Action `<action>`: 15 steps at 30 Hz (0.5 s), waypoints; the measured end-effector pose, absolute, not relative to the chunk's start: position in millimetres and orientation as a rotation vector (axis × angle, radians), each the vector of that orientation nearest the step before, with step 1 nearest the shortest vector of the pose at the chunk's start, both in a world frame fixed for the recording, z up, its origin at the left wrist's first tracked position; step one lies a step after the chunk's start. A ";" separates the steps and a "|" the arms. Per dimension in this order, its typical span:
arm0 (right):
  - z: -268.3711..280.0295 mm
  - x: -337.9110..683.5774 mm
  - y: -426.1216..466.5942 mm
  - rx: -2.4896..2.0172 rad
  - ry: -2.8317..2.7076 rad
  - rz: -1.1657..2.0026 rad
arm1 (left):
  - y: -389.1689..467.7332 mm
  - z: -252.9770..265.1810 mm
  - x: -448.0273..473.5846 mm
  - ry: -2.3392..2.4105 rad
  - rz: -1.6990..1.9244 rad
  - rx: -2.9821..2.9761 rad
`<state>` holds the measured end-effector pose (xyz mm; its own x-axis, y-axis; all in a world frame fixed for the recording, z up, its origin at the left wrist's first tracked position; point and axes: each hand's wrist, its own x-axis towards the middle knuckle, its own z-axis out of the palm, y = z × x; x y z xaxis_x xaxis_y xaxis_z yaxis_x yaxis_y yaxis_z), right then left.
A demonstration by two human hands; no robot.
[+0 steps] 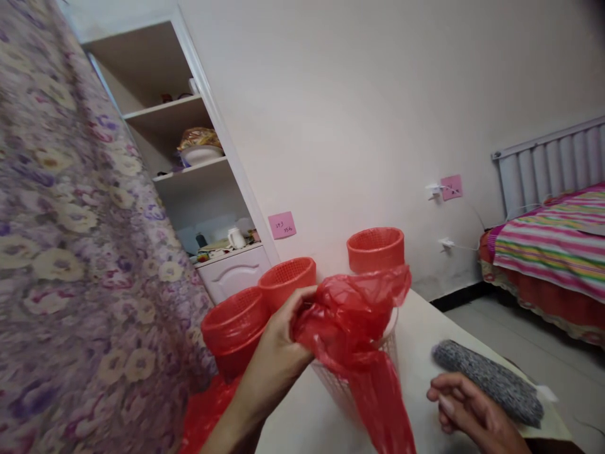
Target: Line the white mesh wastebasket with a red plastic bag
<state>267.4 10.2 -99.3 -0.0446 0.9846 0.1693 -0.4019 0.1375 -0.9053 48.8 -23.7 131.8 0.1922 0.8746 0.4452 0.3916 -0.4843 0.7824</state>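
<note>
My left hand (278,343) grips a thin red plastic bag (354,328) at its bunched top, over a white mesh basket (338,384) that the bag partly covers. My right hand (466,410) hovers low at the right with fingers curled, holding nothing, just beside a grey speckled roll (491,381) lying on the white table (425,328). Three red mesh baskets stand behind: one at the left (234,325), one in the middle (287,277), one further back (375,247).
A floral curtain (70,252) fills the left side. White shelving (189,164) with a bowl and small items stands behind. Pink notes (282,225) and sockets are on the wall. A bed with a striped cover (553,246) lies at the right.
</note>
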 end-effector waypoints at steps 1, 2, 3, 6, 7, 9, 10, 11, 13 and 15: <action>-90.4 264.9 9.7 -0.736 -1.047 1.279 | -22.5 134.2 50.7 1.195 1.276 2.012; -82.3 261.8 9.2 -0.715 -1.066 1.251 | -20.7 136.3 52.6 1.213 1.313 2.053; -75.3 258.6 8.7 -0.694 -1.087 1.232 | -18.3 138.4 54.3 1.223 1.376 2.080; -60.0 251.8 8.9 -0.655 -1.149 1.213 | -8.4 144.1 59.2 1.172 1.650 2.085; -57.1 251.0 9.7 -0.646 -1.176 1.216 | -4.1 144.9 60.5 1.148 1.689 2.090; -54.8 251.6 12.6 -0.630 -1.242 1.231 | 5.1 142.1 61.9 1.168 1.633 2.172; -55.3 252.7 14.5 -0.626 -1.274 1.239 | 9.5 138.0 61.6 1.198 1.564 2.229; -56.3 254.0 16.5 -0.625 -1.300 1.250 | 13.2 132.2 60.5 1.230 1.491 2.287; -58.5 257.8 20.3 -0.631 -1.332 1.266 | 17.0 117.5 56.4 1.301 1.410 2.365; -57.3 263.0 22.7 -0.654 -1.340 1.248 | 14.6 103.3 50.9 1.384 1.404 2.384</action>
<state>263.0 22.7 -57.3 -0.2105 0.9138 0.3473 -0.2810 0.2837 -0.9168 50.9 14.6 103.3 0.1881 0.7110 0.6776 0.6674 -0.5987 0.4429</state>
